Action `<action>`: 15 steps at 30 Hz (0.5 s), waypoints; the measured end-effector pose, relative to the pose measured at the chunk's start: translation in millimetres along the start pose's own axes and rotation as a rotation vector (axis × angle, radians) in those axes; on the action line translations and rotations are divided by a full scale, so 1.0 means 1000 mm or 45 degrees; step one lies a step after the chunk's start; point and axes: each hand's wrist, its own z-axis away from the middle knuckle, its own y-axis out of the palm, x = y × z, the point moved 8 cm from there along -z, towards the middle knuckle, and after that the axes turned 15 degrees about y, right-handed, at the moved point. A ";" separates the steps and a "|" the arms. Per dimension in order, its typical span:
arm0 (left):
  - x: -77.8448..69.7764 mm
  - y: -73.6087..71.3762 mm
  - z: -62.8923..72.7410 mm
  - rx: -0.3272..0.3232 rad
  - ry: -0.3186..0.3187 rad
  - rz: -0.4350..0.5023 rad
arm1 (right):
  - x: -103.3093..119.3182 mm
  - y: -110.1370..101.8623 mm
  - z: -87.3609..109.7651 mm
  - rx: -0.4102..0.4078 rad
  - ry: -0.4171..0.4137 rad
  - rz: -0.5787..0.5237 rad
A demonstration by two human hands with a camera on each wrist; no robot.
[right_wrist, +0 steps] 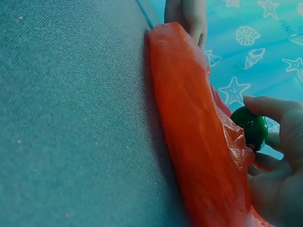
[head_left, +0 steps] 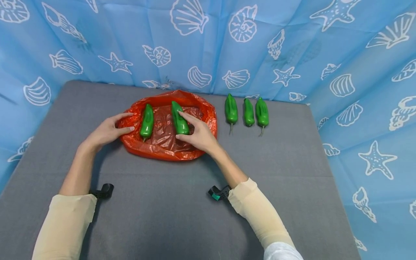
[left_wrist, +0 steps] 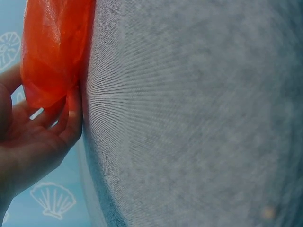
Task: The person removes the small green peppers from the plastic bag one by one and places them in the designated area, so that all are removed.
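With right hand [head_left: 200, 136], pinching green pepper [head_left: 180, 125] inside red bag [head_left: 159, 153]; with left hand [head_left: 103, 133], gripping the bag's nine-o'clock rim. Seemingly placing alongside second pepper [head_left: 147, 122]; next, probably loosen, then reach toward three o'clock for three peppers [head_left: 248, 112].

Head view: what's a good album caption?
Right hand holds a pepper at the mouth of the red bag, left hand gripping its side; another pepper lies inside, three peppers outside.
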 end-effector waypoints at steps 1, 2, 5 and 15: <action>0.000 0.000 0.000 0.002 -0.001 -0.003 | 0.000 -0.001 0.001 -0.001 -0.002 -0.002; 0.000 0.000 0.001 0.004 -0.003 -0.005 | 0.000 -0.002 0.003 -0.003 -0.001 -0.005; -0.001 -0.001 0.001 0.003 -0.008 -0.013 | 0.000 -0.006 0.006 -0.007 -0.006 -0.011; -0.004 0.000 0.002 0.013 -0.004 -0.009 | -0.008 -0.020 0.019 -0.041 0.008 -0.036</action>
